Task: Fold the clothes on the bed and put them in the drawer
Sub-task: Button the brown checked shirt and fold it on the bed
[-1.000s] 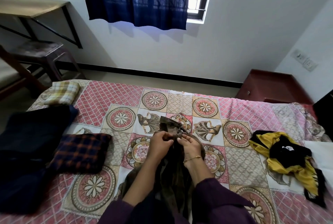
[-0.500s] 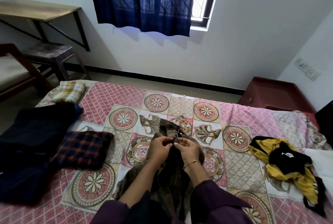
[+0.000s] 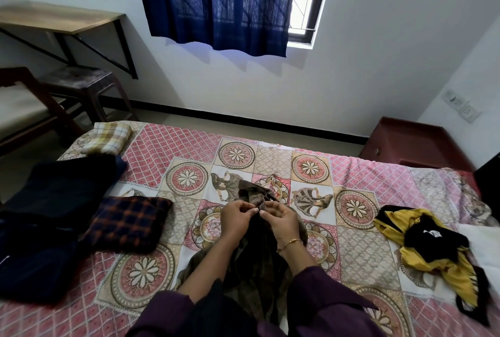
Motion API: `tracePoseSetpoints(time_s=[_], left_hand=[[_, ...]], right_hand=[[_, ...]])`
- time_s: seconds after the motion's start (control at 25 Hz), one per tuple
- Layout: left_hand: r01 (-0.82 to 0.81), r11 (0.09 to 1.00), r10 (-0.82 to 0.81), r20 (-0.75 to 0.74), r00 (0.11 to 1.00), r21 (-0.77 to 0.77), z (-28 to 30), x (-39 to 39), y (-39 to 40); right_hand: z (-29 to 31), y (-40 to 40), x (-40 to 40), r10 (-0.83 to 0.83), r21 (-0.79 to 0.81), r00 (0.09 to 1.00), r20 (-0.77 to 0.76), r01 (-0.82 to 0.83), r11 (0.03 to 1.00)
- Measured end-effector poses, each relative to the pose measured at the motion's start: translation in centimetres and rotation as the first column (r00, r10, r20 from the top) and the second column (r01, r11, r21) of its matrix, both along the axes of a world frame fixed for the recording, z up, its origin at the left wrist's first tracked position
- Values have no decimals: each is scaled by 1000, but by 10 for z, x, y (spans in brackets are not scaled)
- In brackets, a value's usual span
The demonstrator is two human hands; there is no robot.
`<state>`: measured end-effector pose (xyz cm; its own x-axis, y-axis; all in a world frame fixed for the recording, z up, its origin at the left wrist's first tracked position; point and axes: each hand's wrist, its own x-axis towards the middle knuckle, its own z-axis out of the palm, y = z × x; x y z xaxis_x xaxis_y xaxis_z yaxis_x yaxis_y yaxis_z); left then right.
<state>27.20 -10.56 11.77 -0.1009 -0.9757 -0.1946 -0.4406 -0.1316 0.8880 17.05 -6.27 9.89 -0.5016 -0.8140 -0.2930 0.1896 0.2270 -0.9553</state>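
A brown-olive patterned garment (image 3: 251, 263) lies bunched on the patterned bedspread (image 3: 376, 187) in front of me. My left hand (image 3: 236, 214) and my right hand (image 3: 280, 219) meet at its upper part, and each pinches the cloth with thumb and fingers. A folded dark navy and orange checked cloth (image 3: 127, 221) sits to the left, next to dark navy clothes (image 3: 48, 217). A folded yellow checked cloth (image 3: 108, 135) lies at the far left corner. An unfolded yellow and black garment (image 3: 433, 247) lies at the right.
A red-brown cabinet with a knob (image 3: 414, 144) stands beyond the bed's far right corner. A wall-mounted desk (image 3: 59, 18) and a dark stool (image 3: 81, 83) stand at the left. A blue curtain (image 3: 216, 0) covers the window.
The camera has tilted up a little, so the bed sits lower in view. My hands stay together on the brown garment, working the cloth near its top edge.
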Motion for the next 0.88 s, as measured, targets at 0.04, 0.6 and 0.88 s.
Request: tracePoseSetpoints(time_s=[0.04,0.6,0.88], left_hand=[[-2,1000,2,29,1000,-2,0,0,-1],[133,983,-94,-278,956,127,2,4,1],[205,978,-206,-42,978,-28,2,6,0]], right_hand=[[0,0,0,3,-2,1000,-11,-3,1000],[1,-6,-3,21,53,991,-135,-13,998],[0,2,-1,-25,-3,995,-93,25,1000]])
